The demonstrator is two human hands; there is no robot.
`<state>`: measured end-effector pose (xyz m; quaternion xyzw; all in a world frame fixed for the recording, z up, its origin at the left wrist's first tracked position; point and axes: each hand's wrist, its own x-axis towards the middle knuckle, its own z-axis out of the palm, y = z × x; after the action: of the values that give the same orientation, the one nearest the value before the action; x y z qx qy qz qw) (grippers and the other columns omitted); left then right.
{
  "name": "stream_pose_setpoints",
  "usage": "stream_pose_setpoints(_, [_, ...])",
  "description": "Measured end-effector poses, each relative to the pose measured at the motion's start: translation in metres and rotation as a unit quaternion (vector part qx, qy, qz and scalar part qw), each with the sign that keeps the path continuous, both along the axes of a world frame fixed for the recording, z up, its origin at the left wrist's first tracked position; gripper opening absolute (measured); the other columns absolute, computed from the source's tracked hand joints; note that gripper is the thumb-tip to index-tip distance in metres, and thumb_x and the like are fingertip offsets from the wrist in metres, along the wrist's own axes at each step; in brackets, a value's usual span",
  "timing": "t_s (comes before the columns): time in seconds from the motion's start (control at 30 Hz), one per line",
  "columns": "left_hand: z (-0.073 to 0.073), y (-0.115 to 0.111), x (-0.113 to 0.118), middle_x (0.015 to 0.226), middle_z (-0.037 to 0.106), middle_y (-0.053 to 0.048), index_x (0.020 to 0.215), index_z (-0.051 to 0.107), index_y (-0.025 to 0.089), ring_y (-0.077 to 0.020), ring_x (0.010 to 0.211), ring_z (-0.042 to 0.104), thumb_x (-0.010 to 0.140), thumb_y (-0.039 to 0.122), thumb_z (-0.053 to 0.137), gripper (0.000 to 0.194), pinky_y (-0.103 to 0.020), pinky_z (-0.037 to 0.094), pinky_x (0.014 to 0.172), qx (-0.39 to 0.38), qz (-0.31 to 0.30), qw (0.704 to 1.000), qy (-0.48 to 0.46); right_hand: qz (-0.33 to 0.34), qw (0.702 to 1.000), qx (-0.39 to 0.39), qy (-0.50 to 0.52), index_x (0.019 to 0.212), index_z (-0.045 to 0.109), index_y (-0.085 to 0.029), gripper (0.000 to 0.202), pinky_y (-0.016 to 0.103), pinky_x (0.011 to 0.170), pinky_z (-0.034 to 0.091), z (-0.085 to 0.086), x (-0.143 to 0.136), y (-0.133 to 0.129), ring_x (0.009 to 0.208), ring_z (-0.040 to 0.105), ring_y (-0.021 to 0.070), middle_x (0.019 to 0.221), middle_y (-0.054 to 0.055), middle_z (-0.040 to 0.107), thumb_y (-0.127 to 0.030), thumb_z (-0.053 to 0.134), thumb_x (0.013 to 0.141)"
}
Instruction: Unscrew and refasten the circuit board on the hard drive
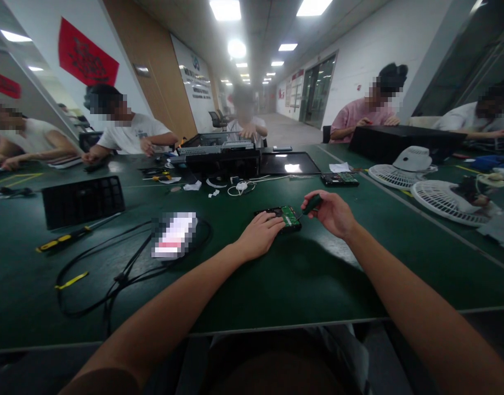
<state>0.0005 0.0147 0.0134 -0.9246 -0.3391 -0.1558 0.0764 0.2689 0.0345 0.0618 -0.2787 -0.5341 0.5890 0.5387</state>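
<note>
A hard drive (pixel 292 219) with its green circuit board facing up lies on the green table. Draped over its left part, my left hand (pixel 260 236) grips and steadies it, with the fingers across the board and the thumb out of sight. My right hand (pixel 332 214) is closed round the dark handle of a small screwdriver (pixel 311 204). Its thin shaft slants down to the right edge of the board. Whether the tip sits in a screw is too small to tell.
Left lie a phone (pixel 174 236), black cables (pixel 122 278), a yellow-black screwdriver (pixel 66 239) and a black panel (pixel 83 202). Another hard drive (pixel 339 179) is at the back right, near white fan parts (pixel 447 203). An opened device (pixel 222 159) stands ahead. Several people work around the table.
</note>
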Motion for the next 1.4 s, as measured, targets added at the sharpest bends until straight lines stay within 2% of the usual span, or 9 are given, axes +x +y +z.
stream_pose_setpoints(0.13, [-0.0013, 0.0011, 0.0004, 0.155, 0.060, -0.008, 0.149, 0.058, 0.021, -0.0281, 0.149, 0.047, 0.106, 0.019, 0.048, 0.044, -0.054, 0.033, 0.127, -0.001, -0.001, 1.000, 0.000, 0.005, 1.000, 0.002, 0.002, 0.088, 0.076, -0.023, 0.022, 0.030, 0.061, 0.052, 0.0003, 0.0014, -0.0003, 0.091, 0.069, 0.0235, 0.090, 0.007, 0.074, -0.041, 0.065, 0.086])
stream_pose_setpoints(0.33, [-0.0025, 0.0018, -0.0002, 0.156, 0.059, -0.008, 0.150, 0.058, 0.023, -0.0280, 0.148, 0.048, 0.105, 0.020, 0.049, 0.045, -0.055, 0.033, 0.127, 0.001, -0.002, 1.000, -0.002, 0.014, 1.000, -0.012, -0.003, 0.090, 0.078, -0.022, 0.030, 0.032, 0.062, 0.052, 0.0010, 0.0006, 0.0000, 0.091, 0.071, 0.0246, 0.091, 0.010, 0.076, -0.047, 0.060, 0.089])
stream_pose_setpoints(0.6, [-0.0011, 0.0007, -0.0008, 0.156, 0.058, -0.007, 0.149, 0.057, 0.020, -0.0289, 0.148, 0.047, 0.106, 0.019, 0.047, 0.044, -0.054, 0.032, 0.128, 0.002, 0.000, 1.000, 0.003, 0.004, 1.000, -0.022, -0.011, 0.094, 0.080, -0.022, 0.032, 0.035, 0.063, 0.051, 0.0009, 0.0009, 0.0009, 0.089, 0.069, 0.0257, 0.090, 0.010, 0.077, -0.046, 0.059, 0.091])
stream_pose_setpoints(0.93, [0.0019, -0.0011, -0.0006, 0.156, 0.058, -0.008, 0.150, 0.057, 0.021, -0.0284, 0.149, 0.047, 0.107, 0.019, 0.047, 0.044, -0.054, 0.032, 0.128, -0.006, 0.000, 1.000, -0.002, -0.036, 0.999, 0.020, -0.022, 0.089, 0.081, -0.021, 0.029, 0.032, 0.069, 0.052, -0.0047, 0.0018, 0.0045, 0.088, 0.068, 0.0220, 0.094, 0.009, 0.077, -0.046, 0.066, 0.091])
stream_pose_setpoints(1.07, [0.0006, -0.0007, 0.0001, 0.156, 0.059, -0.007, 0.149, 0.057, 0.021, -0.0285, 0.149, 0.047, 0.107, 0.019, 0.048, 0.044, -0.054, 0.032, 0.128, -0.003, 0.001, 1.000, 0.000, -0.011, 1.000, 0.022, -0.015, 0.093, 0.081, -0.020, 0.030, 0.030, 0.069, 0.053, -0.0059, 0.0030, 0.0048, 0.094, 0.070, 0.0225, 0.103, 0.011, 0.078, -0.046, 0.066, 0.092])
stream_pose_setpoints(1.2, [-0.0009, -0.0004, 0.0013, 0.156, 0.059, -0.006, 0.148, 0.059, 0.019, -0.0290, 0.147, 0.048, 0.107, 0.019, 0.047, 0.043, -0.051, 0.031, 0.128, 0.002, 0.005, 1.000, 0.004, 0.018, 1.000, 0.010, -0.001, 0.095, 0.079, -0.020, 0.030, 0.029, 0.062, 0.052, -0.0052, 0.0025, 0.0028, 0.095, 0.072, 0.0238, 0.102, 0.011, 0.079, -0.047, 0.065, 0.092])
stream_pose_setpoints(1.4, [-0.0032, 0.0017, 0.0008, 0.156, 0.059, -0.006, 0.149, 0.057, 0.021, -0.0284, 0.149, 0.047, 0.106, 0.019, 0.048, 0.044, -0.052, 0.031, 0.128, 0.005, 0.001, 1.000, 0.005, 0.032, 0.999, -0.018, 0.003, 0.105, 0.080, -0.023, 0.031, 0.030, 0.063, 0.053, -0.0028, 0.0021, 0.0025, 0.098, 0.073, 0.0242, 0.104, 0.010, 0.079, -0.045, 0.062, 0.092])
